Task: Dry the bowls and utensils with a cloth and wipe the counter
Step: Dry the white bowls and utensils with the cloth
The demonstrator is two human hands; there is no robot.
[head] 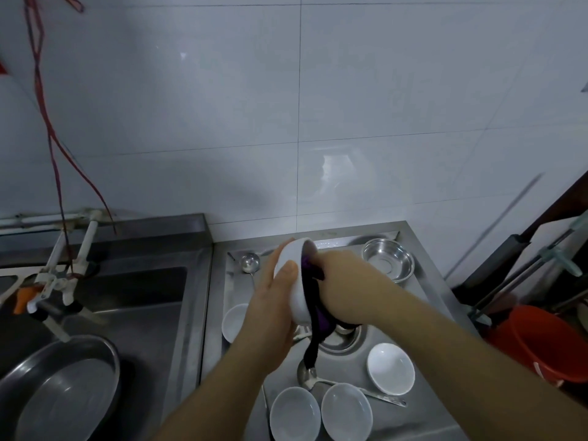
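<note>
My left hand point(273, 300) grips a white bowl point(294, 272) tilted on its side above the steel counter point(423, 316). My right hand point(346, 288) holds a dark purple cloth point(313, 316) pressed inside the bowl, and a strip of the cloth hangs down. Several white bowls lie on the counter: one on the left point(234, 323), one on the right point(390, 368), two at the front point(294, 413) point(346, 412). A steel bowl point(388, 259) stands at the back. A ladle point(250, 262) lies at the back left, and a spoon point(350, 386) lies between the bowls.
A steel sink point(136, 300) with a faucet point(57, 281) lies to the left, with a large steel basin point(63, 386) in it. An orange bucket point(541, 342) and mop handles point(525, 272) stand at the right. A red cord point(47, 128) hangs at the left. A tiled wall rises behind.
</note>
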